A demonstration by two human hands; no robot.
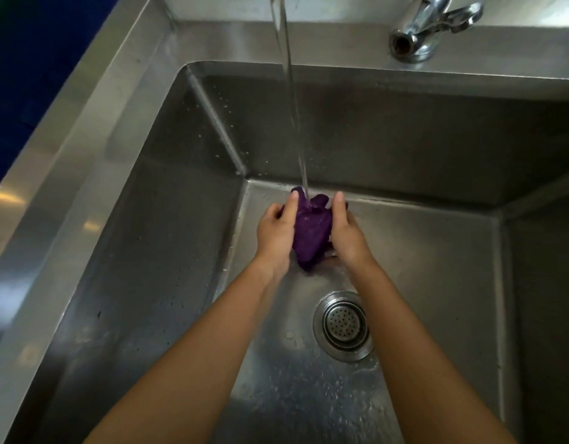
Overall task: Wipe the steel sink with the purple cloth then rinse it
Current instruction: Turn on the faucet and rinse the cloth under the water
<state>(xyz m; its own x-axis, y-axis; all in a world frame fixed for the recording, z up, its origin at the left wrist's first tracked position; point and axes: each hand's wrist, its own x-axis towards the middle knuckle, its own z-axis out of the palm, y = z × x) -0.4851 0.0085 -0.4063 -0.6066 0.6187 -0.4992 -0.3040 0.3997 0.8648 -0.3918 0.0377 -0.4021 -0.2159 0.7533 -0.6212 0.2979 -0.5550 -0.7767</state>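
Observation:
The purple cloth (pixel 310 233) is bunched up between my two hands, low inside the steel sink (pixel 142 238). My left hand (pixel 276 230) grips its left side and my right hand (pixel 345 232) grips its right side, thumbs pointing away from me. A stream of water (pixel 292 100) falls from above and lands on the top of the cloth. The cloth looks wet and dark.
The round drain strainer (pixel 343 325) lies in the sink floor just below my hands. A chrome tap base with its lever (pixel 432 25) stands on the back ledge at the upper right. Droplets dot the sink walls, and the floor is wet.

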